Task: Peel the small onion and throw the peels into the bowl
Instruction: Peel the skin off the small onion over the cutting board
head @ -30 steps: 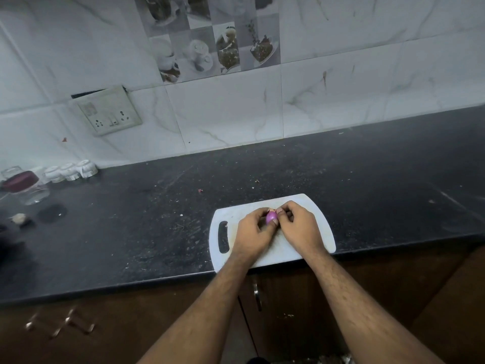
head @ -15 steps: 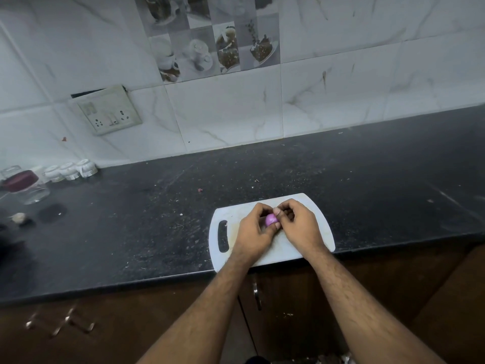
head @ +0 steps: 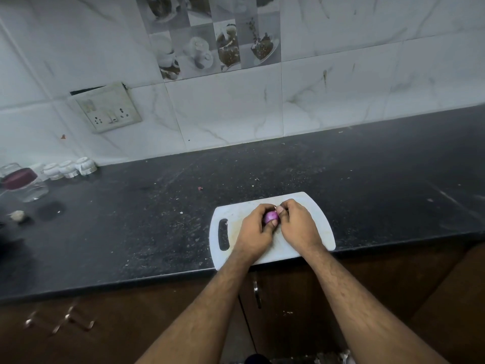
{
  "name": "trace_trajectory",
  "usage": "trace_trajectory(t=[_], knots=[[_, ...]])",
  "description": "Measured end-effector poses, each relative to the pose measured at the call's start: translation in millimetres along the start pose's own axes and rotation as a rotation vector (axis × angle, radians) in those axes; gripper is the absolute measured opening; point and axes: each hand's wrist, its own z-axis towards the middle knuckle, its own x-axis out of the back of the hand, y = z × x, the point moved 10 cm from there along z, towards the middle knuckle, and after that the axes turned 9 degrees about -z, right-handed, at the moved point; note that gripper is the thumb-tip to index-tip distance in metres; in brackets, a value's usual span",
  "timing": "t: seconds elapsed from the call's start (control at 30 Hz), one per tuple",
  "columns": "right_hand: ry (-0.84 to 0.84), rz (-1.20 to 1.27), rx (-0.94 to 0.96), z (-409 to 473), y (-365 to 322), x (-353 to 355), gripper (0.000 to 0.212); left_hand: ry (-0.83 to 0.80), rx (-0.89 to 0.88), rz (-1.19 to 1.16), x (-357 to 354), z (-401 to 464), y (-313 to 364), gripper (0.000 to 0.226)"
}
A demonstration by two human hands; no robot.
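Here, the small onion (head: 270, 217) sits pinched between both my hands, over the far half of the white cutting board (head: 319, 227).

My left hand (head: 254, 231) curls round the onion from the handle-slot side of the board, while my right hand (head: 296, 227) pinches at its top with thumb and fingertips. The board lies at the near edge of the dark counter (head: 367, 179). Far left of the board stand a glass jar with a dark red lid (head: 19, 181) and three small white cups (head: 68, 168) against the wall, below a switch socket (head: 109, 111).
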Motion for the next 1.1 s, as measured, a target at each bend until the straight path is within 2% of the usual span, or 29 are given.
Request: trace_trajectory(t=[0.17,0.47,0.67,0.93,1.1], knots=[[-0.006,-0.085,0.01,-1.4,-6.3,1.7,0.031,0.016,0.009,-0.031,0.7,-1.9,1.6,0.031],[-0.03,-0.17,0.017,-3.3,-9.1,0.7,0.034,0.07,0.013,0.018,5.2,-1.0,2.2,0.029],[-0.037,-0.148,-0.002,-2.3,-7.2,1.2,0.03,-0.047,0.048,0.216,-10.6,0.3,1.6,0.042],[-0.018,-0.153,0.002,-3.2,-8.9,3.2,0.031,0.002,0.094,0.013,-1.6,-4.0,-2.6,0.028],[-0.037,-0.211,0.041,-4.1,-13.8,1.8,0.031,0.087,0.079,0.055,6.2,-3.3,-2.4,0.029]])
